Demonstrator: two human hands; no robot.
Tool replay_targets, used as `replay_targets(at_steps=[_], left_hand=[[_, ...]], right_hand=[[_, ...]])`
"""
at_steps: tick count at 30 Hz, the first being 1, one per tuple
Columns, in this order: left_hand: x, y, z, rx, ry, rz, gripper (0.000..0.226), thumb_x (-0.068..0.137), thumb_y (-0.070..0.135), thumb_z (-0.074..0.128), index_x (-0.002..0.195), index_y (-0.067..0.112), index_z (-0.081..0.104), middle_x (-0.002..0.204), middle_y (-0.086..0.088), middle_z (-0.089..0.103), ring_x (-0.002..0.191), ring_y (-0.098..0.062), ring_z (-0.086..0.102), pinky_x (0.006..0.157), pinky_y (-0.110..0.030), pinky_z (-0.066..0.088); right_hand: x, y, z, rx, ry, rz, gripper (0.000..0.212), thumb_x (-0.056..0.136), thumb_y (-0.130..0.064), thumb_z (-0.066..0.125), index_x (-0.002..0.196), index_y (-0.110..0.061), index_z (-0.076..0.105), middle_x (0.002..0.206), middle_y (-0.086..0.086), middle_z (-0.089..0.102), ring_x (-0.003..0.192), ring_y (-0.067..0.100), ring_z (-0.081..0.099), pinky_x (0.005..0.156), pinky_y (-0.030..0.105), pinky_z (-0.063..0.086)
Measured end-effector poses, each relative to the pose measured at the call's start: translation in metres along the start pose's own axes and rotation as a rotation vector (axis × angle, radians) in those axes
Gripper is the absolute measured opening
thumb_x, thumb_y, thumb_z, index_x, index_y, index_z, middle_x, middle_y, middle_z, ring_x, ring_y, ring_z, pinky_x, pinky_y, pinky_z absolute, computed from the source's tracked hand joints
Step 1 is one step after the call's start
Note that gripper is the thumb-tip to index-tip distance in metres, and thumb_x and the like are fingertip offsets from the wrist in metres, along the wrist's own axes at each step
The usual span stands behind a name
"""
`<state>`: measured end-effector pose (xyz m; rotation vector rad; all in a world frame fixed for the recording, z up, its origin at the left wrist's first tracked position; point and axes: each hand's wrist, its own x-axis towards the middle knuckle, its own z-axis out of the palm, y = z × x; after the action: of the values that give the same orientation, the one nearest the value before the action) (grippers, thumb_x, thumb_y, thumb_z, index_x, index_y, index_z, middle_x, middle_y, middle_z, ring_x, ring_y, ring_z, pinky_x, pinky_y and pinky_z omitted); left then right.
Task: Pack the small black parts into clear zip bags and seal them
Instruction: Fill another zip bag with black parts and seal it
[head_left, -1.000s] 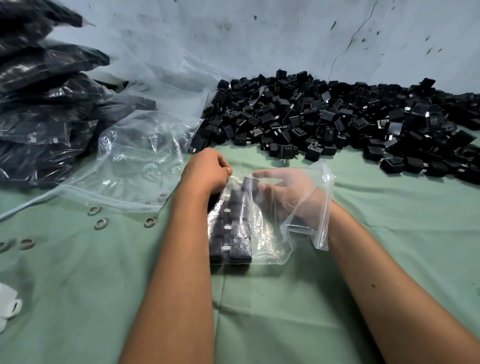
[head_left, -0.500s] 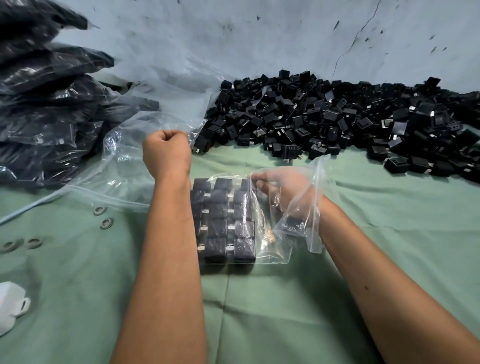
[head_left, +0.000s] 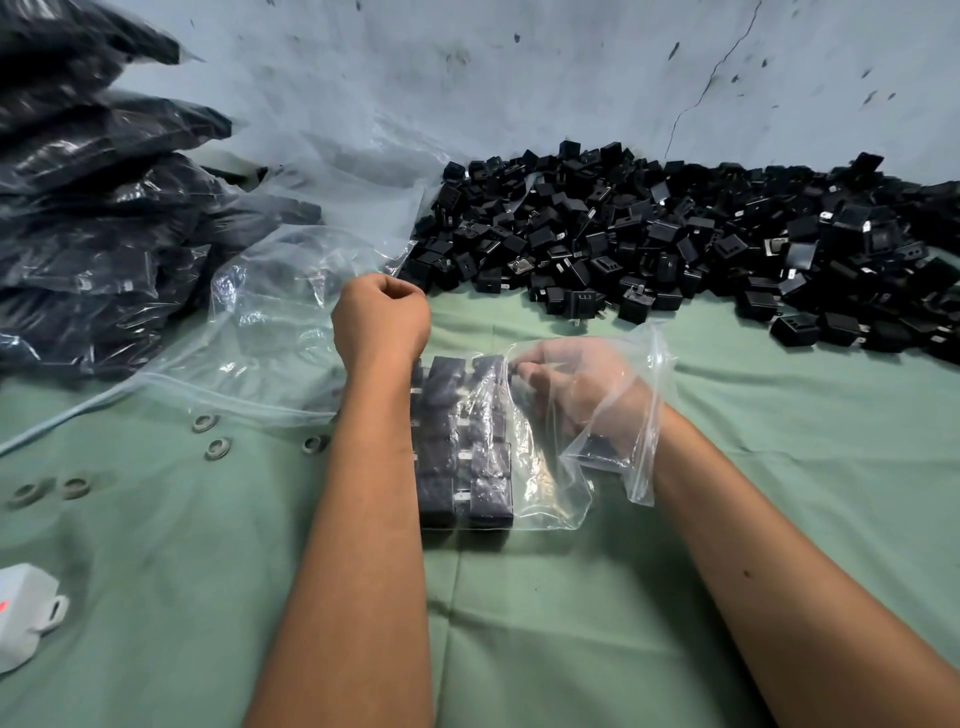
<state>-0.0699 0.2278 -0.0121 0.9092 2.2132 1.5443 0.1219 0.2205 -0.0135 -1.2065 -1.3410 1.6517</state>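
A clear zip bag (head_left: 550, 493) lies on the green cloth with black parts (head_left: 467, 467) lined up in neat columns inside it. My right hand (head_left: 576, 395) is inside the bag's open mouth. Its fingers are curled, and thumb and forefinger pinch the top part of the right column. My left hand (head_left: 382, 319) is a closed fist just above the bag's top left corner, with nothing visible in it. My left forearm covers the bag's left side. A large heap of loose black parts (head_left: 675, 244) lies beyond the bag, against the wall.
Filled bags of black parts (head_left: 93, 223) are stacked at the left. Empty clear bags (head_left: 291, 312) lie spread between that stack and my left hand. Several metal rings (head_left: 213, 447) and a white object (head_left: 26, 613) sit on the cloth at the left.
My left hand left the bag, swung up and left as a fist, then came back right toward the bag's top. My right hand's fingers curled from flat inside the bag.
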Motion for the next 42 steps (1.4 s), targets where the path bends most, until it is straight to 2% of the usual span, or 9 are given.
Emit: replay_targets(at_steps=[7, 11, 14, 18, 25, 29, 33, 38, 42], left_hand=[[-0.006, 0.008, 0.007, -0.142, -0.043, 0.007, 0.015, 0.082, 0.014, 0.064, 0.076, 0.022, 0.075, 0.07, 0.009, 0.069, 0.067, -0.014, 0.063, 0.063, -0.029, 0.053], [-0.01, 0.003, 0.013, -0.102, -0.185, -0.015, 0.018, 0.083, 0.01, 0.061, 0.073, 0.021, 0.071, 0.06, 0.001, 0.069, 0.048, -0.013, 0.061, 0.048, -0.022, 0.046], [-0.013, 0.001, 0.017, -0.057, -0.253, 0.016, 0.018, 0.083, 0.006, 0.06, 0.073, 0.018, 0.07, 0.052, 0.001, 0.067, 0.052, -0.021, 0.07, 0.058, -0.034, 0.062], [-0.015, 0.002, 0.02, -0.021, -0.241, 0.051, 0.018, 0.083, 0.006, 0.061, 0.072, 0.018, 0.07, 0.054, 0.002, 0.067, 0.051, -0.016, 0.071, 0.062, -0.042, 0.065], [-0.029, 0.012, 0.03, -0.088, -0.312, 0.05, 0.015, 0.087, 0.008, 0.06, 0.078, 0.015, 0.069, 0.051, 0.001, 0.067, 0.042, -0.016, 0.063, 0.043, -0.026, 0.047], [-0.039, 0.013, 0.044, -0.074, -0.343, 0.054, 0.016, 0.084, 0.009, 0.059, 0.072, 0.013, 0.067, 0.052, -0.001, 0.067, 0.046, -0.018, 0.066, 0.055, -0.028, 0.052], [-0.041, 0.012, 0.044, 0.018, -0.303, 0.056, 0.016, 0.083, 0.01, 0.056, 0.079, 0.012, 0.072, 0.051, -0.002, 0.067, 0.044, -0.013, 0.064, 0.052, -0.025, 0.051], [-0.041, 0.022, 0.044, -0.053, -0.157, 0.168, 0.014, 0.089, 0.017, 0.064, 0.076, 0.017, 0.071, 0.072, 0.001, 0.072, 0.071, -0.022, 0.072, 0.069, -0.032, 0.059], [-0.05, 0.026, 0.055, -0.307, -0.261, -0.027, 0.014, 0.088, 0.015, 0.063, 0.077, 0.011, 0.07, 0.071, -0.004, 0.066, 0.068, -0.025, 0.061, 0.08, -0.056, 0.062]], right_hand=[[0.003, 0.004, -0.006, -0.318, -0.02, -0.081, 0.005, 0.097, 0.003, 0.062, 0.092, 0.002, 0.062, 0.069, 0.001, 0.055, 0.04, -0.007, 0.053, 0.05, 0.01, 0.046], [0.005, 0.002, -0.006, 0.007, -0.125, 0.109, 0.013, 0.1, 0.007, 0.054, 0.089, 0.004, 0.061, 0.063, 0.007, 0.057, 0.039, 0.003, 0.057, 0.041, 0.012, 0.044], [0.007, 0.003, -0.01, 0.321, -0.241, 0.26, 0.019, 0.102, 0.006, 0.05, 0.085, 0.005, 0.059, 0.056, 0.01, 0.06, 0.041, 0.014, 0.059, 0.039, 0.019, 0.049], [0.01, 0.01, -0.011, 0.348, -0.243, 0.196, 0.015, 0.098, 0.01, 0.051, 0.088, 0.005, 0.061, 0.06, 0.01, 0.06, 0.045, 0.016, 0.061, 0.044, 0.021, 0.054], [0.009, 0.015, -0.012, 0.184, -0.204, 0.045, 0.018, 0.099, 0.01, 0.051, 0.087, 0.008, 0.064, 0.066, 0.01, 0.062, 0.052, 0.014, 0.064, 0.053, 0.021, 0.058], [0.005, 0.013, -0.011, -0.059, -0.142, -0.073, 0.017, 0.101, 0.004, 0.053, 0.11, 0.014, 0.064, 0.076, 0.012, 0.06, 0.054, 0.011, 0.061, 0.057, 0.019, 0.054], [0.004, 0.009, -0.014, -0.258, -0.109, -0.119, 0.026, 0.103, 0.0, 0.054, 0.124, 0.011, 0.064, 0.084, 0.012, 0.063, 0.073, 0.019, 0.061, 0.081, 0.03, 0.057], [0.0, 0.007, -0.008, -0.078, -0.226, -0.093, 0.034, 0.106, 0.004, 0.041, 0.138, 0.008, 0.051, 0.058, -0.004, 0.062, 0.048, 0.002, 0.059, 0.044, 0.012, 0.046], [0.009, 0.004, -0.004, -0.026, -0.155, 0.038, 0.041, 0.108, -0.005, 0.04, 0.146, 0.006, 0.046, 0.087, -0.002, 0.057, 0.068, 0.005, 0.06, 0.054, 0.009, 0.05]])
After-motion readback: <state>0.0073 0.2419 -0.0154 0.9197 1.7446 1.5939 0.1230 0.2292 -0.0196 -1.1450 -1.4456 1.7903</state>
